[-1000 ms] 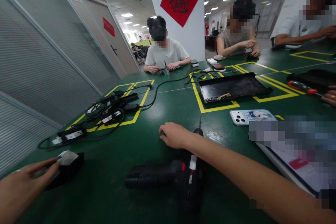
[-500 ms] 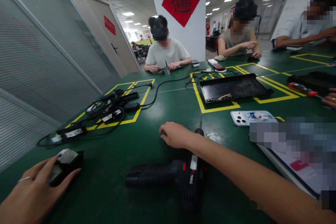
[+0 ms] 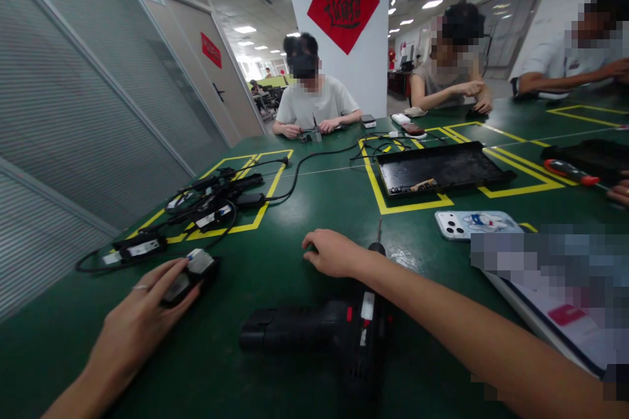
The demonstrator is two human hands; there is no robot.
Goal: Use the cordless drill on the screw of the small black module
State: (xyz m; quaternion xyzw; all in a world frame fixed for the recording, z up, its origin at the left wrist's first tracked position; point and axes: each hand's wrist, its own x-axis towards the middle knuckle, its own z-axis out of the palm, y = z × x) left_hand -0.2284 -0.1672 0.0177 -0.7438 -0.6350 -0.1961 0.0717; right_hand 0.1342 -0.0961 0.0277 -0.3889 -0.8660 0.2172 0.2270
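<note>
My left hand (image 3: 142, 311) grips a small black power adapter (image 3: 192, 272) with a white label, holding it low over the green table (image 3: 275, 222) left of centre. My right hand (image 3: 333, 252) rests on the table in the middle, fingers curled down and pressed on the surface; whether anything lies under them is hidden. A black cordless drill (image 3: 334, 334) lies on its side beneath my right forearm, its bit pointing away beside my wrist.
A heap of black adapters and cables (image 3: 206, 200) fills a yellow-taped square at the left. A black tray (image 3: 439, 170) sits in another square. A phone (image 3: 474, 222) and a red-handled screwdriver (image 3: 572, 172) lie right. Three people sit at the far side.
My left hand has carried the adapter from the near left edge forward and rightward toward the table's middle. My right hand and the drill have stayed put.
</note>
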